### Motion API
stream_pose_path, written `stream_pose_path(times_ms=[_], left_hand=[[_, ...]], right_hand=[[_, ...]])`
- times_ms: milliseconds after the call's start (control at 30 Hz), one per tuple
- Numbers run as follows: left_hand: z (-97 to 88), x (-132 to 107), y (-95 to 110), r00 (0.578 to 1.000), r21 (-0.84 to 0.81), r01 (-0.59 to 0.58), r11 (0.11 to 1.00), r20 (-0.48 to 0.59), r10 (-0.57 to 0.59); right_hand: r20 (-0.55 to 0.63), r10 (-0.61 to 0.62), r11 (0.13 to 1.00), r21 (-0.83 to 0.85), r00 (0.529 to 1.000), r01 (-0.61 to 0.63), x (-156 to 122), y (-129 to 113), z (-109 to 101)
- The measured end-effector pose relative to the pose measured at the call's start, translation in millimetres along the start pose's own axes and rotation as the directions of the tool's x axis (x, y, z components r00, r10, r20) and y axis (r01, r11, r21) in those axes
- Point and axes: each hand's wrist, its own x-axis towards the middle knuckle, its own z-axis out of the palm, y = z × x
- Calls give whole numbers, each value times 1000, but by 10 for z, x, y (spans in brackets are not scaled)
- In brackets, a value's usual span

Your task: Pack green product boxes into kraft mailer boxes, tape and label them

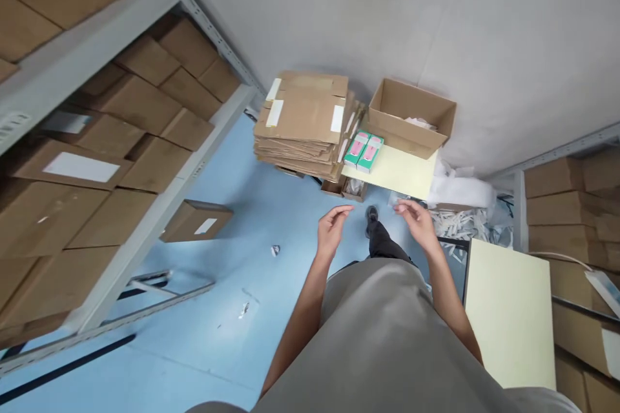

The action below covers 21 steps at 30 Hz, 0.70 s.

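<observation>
My left hand (332, 230) is raised in front of my body, its fingers bent and drawn together toward the thumb. Whatever lies at its fingertips, if anything, is too small to make out. Level with it on the other side, my right hand (418, 224) is closed in a pinch. At its fingertips shows a small clear piece of plastic (394, 199), blurred at its edges. Beyond the hands is a pale yellow table (404, 169). It carries two green-and-pink boxes (363, 151) and an open cardboard box (411, 117) with white material inside.
Flattened cartons (305, 110) are stacked left of the table. A shelf of boxes (140, 103) rises at left, and another shelf (557, 206) at right. A white roll (460, 191), paper shreds (460, 222) and a second tabletop (508, 316) lie to my right. One carton (196, 221) sits on the blue floor.
</observation>
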Motion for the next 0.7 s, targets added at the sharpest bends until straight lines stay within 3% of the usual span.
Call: stream_pose_path(times_ms=[133,233,333,367,467,533,600,700], left_hand=[[-167,560,48,994,-25,30,999,-105,-33],[-26,1089,62,994,-20,71,997,-84,-72],[228,1582,17,964,-51,260,964,-37,-262],[309,1717,-17,928,-92,368,925,-23,-371],[490,2027,-148,760,-232,639,733,48,-648],[554,2179,-233,676,-271,724,635,91,-732],[589,2314,-301,625,-276,766,581,109,-773],[633,2490,-372,557,-287,814,506,134,-820]], right_hand=[[148,-10,999,45,989,3,734,42,444],[167,38,999,31,985,-43,1316,217,631],[106,123,987,-118,987,-111,1857,430,756],[77,141,974,-189,987,-125,2022,487,791],[11,110,911,-401,994,-97,2500,584,869],[-1,52,859,-509,999,-45,2815,604,902],[9,31,812,-583,999,-20,3110,620,933],[28,103,743,-667,994,-58,3433,679,994]])
